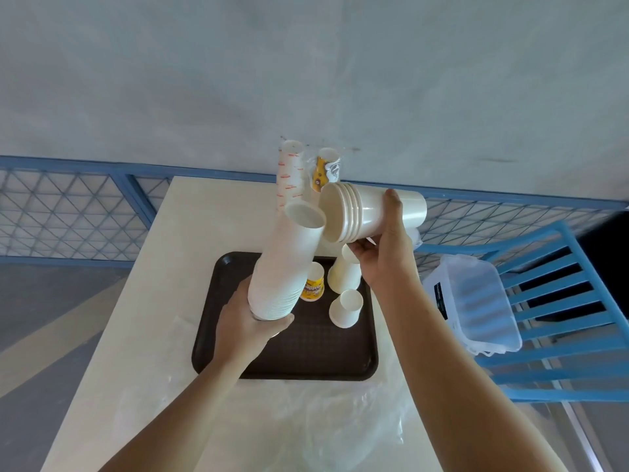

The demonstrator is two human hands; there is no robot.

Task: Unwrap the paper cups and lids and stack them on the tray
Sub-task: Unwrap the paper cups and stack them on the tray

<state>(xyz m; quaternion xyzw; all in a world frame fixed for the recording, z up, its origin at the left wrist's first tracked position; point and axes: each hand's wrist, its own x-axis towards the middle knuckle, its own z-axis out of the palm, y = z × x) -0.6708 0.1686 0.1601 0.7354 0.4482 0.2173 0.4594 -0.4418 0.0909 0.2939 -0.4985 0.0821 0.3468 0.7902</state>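
My left hand [248,323] grips the bottom of a tall stack of white paper cups [289,264], upside down and tilted over the dark brown tray [289,362]. My right hand [384,253] holds a short stack of cream cups [360,212] on its side, its open mouth next to the top of the tall stack. On the tray stand a yellow printed cup [315,282], a cream cup stack [344,272] and a small white cup stack [345,308], all upside down.
Two wrapped cup stacks, one with red print [289,175] and one yellow [326,168], stand at the table's far edge. Loose clear plastic wrap [340,424] lies in front of the tray. A clear plastic bin [476,304] sits on a blue chair [561,301] at the right.
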